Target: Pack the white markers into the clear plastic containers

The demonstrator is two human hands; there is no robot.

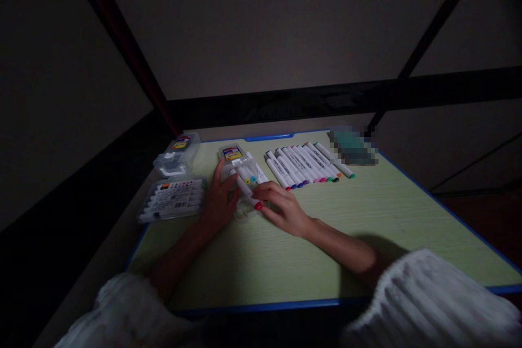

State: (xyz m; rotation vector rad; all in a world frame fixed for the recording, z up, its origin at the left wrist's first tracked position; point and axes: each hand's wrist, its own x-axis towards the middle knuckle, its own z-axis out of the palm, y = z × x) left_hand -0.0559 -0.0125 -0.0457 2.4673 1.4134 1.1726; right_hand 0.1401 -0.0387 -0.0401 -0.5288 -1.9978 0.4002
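Note:
A white marker with a red end (246, 190) slants over a clear plastic marker case (243, 210). My right hand (285, 210) pinches it near the red end, thumb below and fingers above. My left hand (218, 202) is closed round the left side of the case, index finger stretched along it and thumb near the marker. The case's lid (232, 153), with a yellow and blue label, lies folded back at the far side. Under the held marker, yellow and blue marker ends show inside the case. Another white marker (260, 173) lies at its right side.
A row of white markers (304, 164) with coloured ends lies right of the case. A filled marker case (174, 198) and another open clear case (179, 153) stand at the left. A blurred-out greenish object (353, 145) lies at the back right. The table (391, 217) has a blue edge.

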